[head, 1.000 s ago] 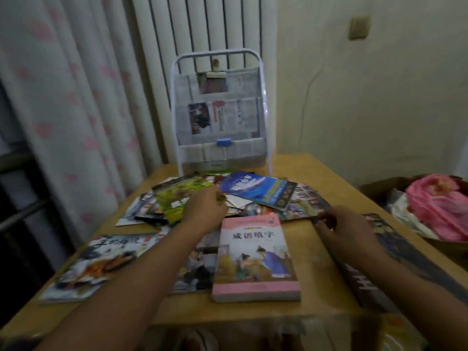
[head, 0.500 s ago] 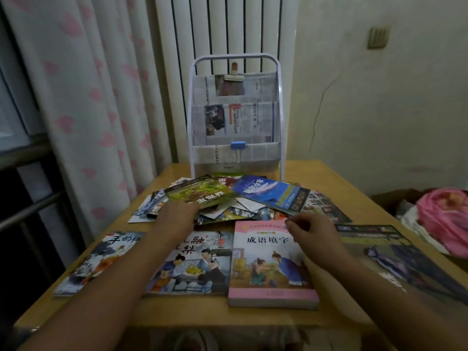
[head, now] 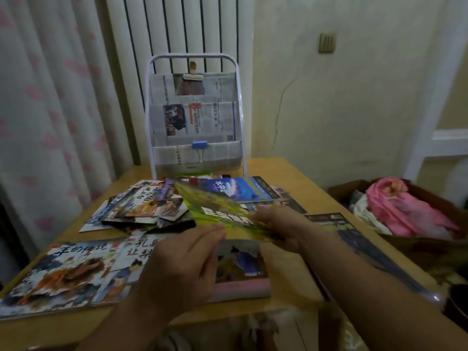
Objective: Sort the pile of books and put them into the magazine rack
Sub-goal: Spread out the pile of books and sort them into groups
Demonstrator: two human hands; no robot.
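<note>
Holding a thin green-covered book [head: 220, 211] lifted above the wooden table [head: 286, 171], both hands meet at mid-frame. The right hand [head: 281, 229] pinches the book's near right corner, fingers curled around its edge. The left hand [head: 187, 264] sits just below and left of the book with fingers stretched toward its near edge; motion blur makes it hard to say whether they grip it or only touch it. The green book tilts, its far corner pointing toward the upper centre of the frame.

Behind it, in the middle of the frame, lies a loose pile of small books and booklets [head: 147, 206], with a blue-covered book [head: 238, 188] on top at the right. Along the lower left edge of the table lie two flat picture books with large characters [head: 76, 269]. A pink-edged book [head: 240, 274] lies under the hands, and a dark large-format magazine [head: 354, 239] rests at the right side of the table.

At the table's far edge, upper centre, stands the white metal magazine rack lined with newspaper [head: 195, 117], with a blue binder clip [head: 199, 145] on its lowest pocket.
</note>
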